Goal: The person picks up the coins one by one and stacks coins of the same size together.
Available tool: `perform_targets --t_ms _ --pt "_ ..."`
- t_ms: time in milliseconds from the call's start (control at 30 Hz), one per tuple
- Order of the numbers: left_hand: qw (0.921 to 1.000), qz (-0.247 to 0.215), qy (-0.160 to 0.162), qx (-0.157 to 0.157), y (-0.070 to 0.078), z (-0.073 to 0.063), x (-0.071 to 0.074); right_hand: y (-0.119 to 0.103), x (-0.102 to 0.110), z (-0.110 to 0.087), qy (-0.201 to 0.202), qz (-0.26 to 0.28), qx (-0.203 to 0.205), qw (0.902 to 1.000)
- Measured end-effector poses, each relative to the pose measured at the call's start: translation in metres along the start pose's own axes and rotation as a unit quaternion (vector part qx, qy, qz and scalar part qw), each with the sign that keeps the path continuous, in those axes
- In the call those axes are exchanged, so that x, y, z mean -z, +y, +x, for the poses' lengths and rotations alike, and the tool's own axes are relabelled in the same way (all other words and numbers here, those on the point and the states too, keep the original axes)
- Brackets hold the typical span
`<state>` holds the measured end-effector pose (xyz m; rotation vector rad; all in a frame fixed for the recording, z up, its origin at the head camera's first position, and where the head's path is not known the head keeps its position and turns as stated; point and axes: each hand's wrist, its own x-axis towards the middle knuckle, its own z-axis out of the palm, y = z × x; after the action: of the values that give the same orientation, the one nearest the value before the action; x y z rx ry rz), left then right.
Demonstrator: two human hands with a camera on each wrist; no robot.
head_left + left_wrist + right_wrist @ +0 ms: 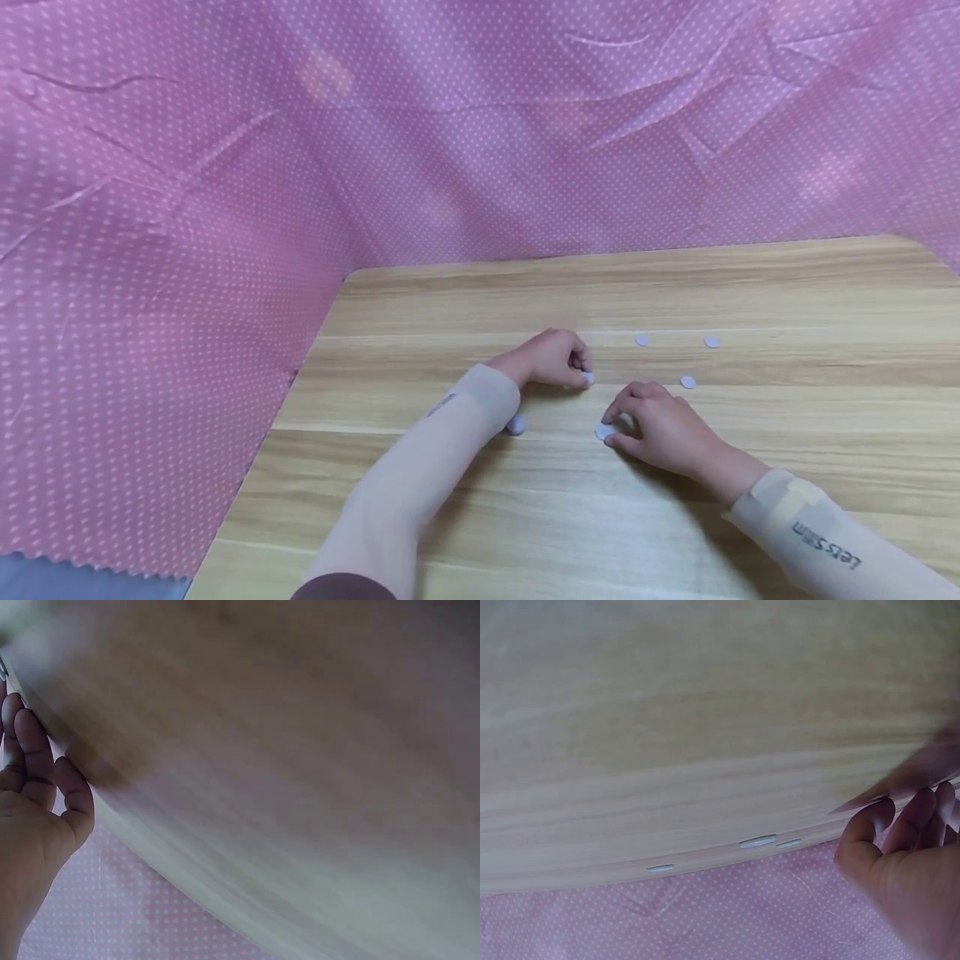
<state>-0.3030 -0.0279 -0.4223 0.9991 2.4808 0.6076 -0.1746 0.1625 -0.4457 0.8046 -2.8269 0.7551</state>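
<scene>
My left hand (557, 358) pinches a small pale round disc (588, 377) between thumb and fingertips, low over the wooden table. Nearer and to the right, my right hand (662, 425) has thumb and index finger at the edges of another pale disc (604, 431), gripping it close to the tabletop. A third disc (516, 425) lies beside the left forearm, which partly covers it. In the left wrist view the left hand (37, 780) shows bent fingers, its disc mostly hidden. The right wrist view shows the right hand (911, 859) with curled fingers.
Beyond the right hand lie three more pale discs: a left one (642, 340), a right one (712, 342) and a nearer one (687, 382). The wooden table (825, 400) is bordered at the back and left by a pink dotted cloth (480, 150).
</scene>
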Motion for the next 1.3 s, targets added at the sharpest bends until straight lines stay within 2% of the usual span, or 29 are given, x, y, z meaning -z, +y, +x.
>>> perform_targets --t_ms 167,400,667,900,1300 --pt "0.9999 0.001 -0.016 0.0 0.002 -0.006 -0.001 -0.002 0.002 0.0 0.0 -0.004 -0.001 1.0" --pt "0.999 0.032 -0.031 -0.005 0.01 -0.013 -0.003 -0.002 0.002 0.0 0.0 -0.007 -0.001 1.0" --pt "0.9994 0.027 -0.022 -0.004 0.018 -0.022 -0.007 -0.001 0.001 0.0 -0.005 0.0 -0.004 1.0" --pt "0.9987 0.043 -0.019 -0.02 0.025 -0.027 -0.008 -0.002 0.0 0.0 -0.001 -0.008 -0.003 1.0" --pt "0.9969 0.066 -0.02 -0.036 0.034 -0.035 -0.02 -0.001 -0.003 0.0 0.007 -0.011 -0.003 0.9999"
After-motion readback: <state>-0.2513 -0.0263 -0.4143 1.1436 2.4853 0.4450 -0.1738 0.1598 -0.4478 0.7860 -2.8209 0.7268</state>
